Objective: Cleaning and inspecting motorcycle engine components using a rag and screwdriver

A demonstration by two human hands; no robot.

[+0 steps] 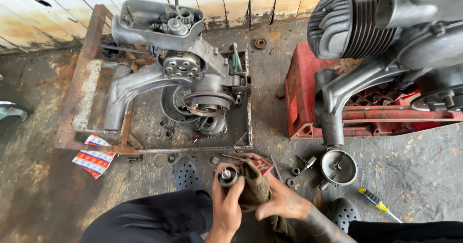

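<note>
My left hand [226, 202] grips a small round metal part [227, 176] with a short stub on top, held upright at the bottom middle of the head view. My right hand [277, 195] presses a dirty olive rag [253, 185] against the side of that part. A tattooed forearm leads down from the right hand. Both hands hover over the stained floor between my knees, above my black trousers.
A stripped grey engine case [193, 74] lies on a rusty metal frame [91, 74] ahead. A second engine [386, 35] rests on a red crate [308, 98] at right. Nearby lie a round metal cover [338, 167], loose nuts, a yellow-handled screwdriver [377, 203], a printed packet [94, 156] and black clogs [187, 174].
</note>
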